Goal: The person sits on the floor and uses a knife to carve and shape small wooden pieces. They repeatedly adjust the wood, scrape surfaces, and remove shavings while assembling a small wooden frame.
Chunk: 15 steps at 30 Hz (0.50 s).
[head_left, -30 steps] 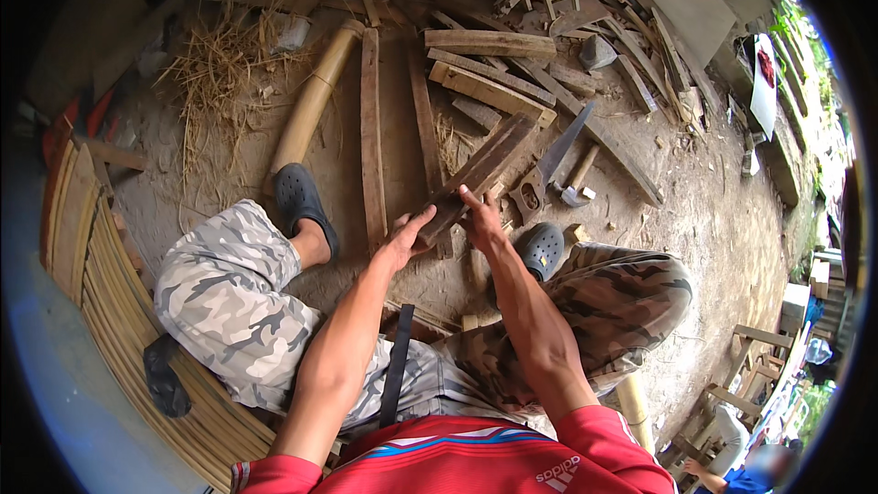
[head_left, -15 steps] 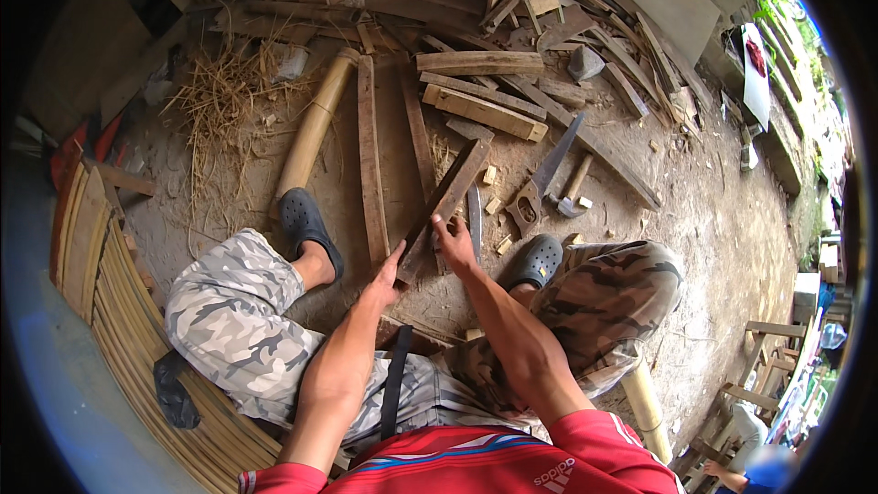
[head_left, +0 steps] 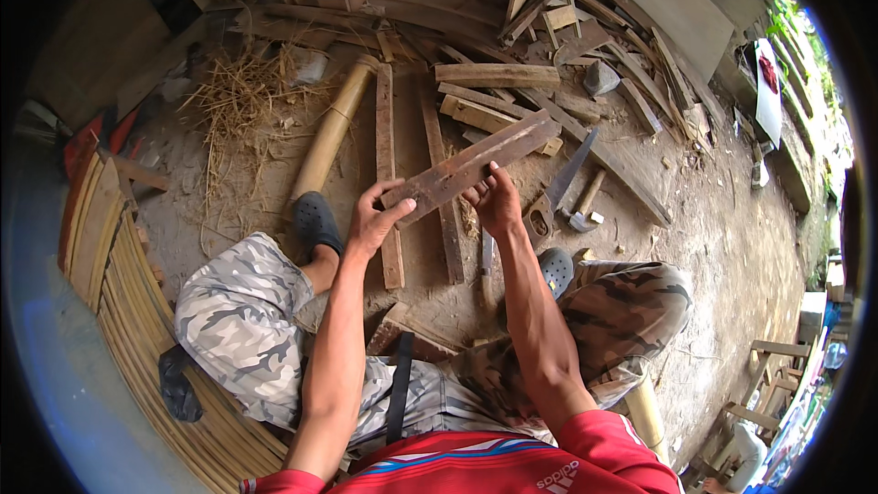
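Raised over the ground is a short, dark brown wooden plank, tilted with its far end up to the right. My left hand is closed on the plank's near left end, thumb lying across its face. Along the lower edge, my right hand grips it right of the middle, fingers partly hidden beneath. A handsaw lies to the right of my right hand, with a hammer beside it. Close to my right forearm is a narrow metal blade, partly covered.
Two long timber strips and a bamboo pole lie ahead. Behind them is a heap of scrap boards, with straw at the left. Curved wooden slats are stacked at my left side. A wooden block lies between my legs.
Both hands have lifted the plank up and forward. It has swung from steep to a flatter slant, and its broad face now shows. My left hand has shifted away from my right.
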Each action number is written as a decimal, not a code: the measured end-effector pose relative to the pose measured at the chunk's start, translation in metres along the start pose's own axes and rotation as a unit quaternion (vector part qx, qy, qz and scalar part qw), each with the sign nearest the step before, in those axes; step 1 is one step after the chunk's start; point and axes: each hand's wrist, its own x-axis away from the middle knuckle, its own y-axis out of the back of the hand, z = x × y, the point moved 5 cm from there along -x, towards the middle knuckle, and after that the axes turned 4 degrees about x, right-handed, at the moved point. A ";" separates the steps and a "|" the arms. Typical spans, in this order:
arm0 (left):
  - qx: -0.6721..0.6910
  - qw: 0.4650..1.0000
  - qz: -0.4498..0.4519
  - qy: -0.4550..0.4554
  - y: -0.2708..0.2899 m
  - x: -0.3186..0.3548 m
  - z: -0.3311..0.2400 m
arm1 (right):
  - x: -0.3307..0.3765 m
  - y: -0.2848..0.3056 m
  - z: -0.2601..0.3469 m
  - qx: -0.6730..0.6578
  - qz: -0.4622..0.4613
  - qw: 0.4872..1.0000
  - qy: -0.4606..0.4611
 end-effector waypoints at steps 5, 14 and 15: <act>-0.003 0.998 0.050 -0.031 -0.002 0.004 -0.061 | 0.011 -0.037 0.033 -0.073 0.072 0.994 0.033; 0.073 0.991 0.093 -0.058 -0.002 0.007 -0.083 | 0.030 -0.073 0.069 -0.205 0.175 0.961 0.056; 0.047 0.993 0.092 -0.058 0.000 0.007 -0.081 | 0.030 -0.074 0.069 -0.242 0.187 0.951 0.047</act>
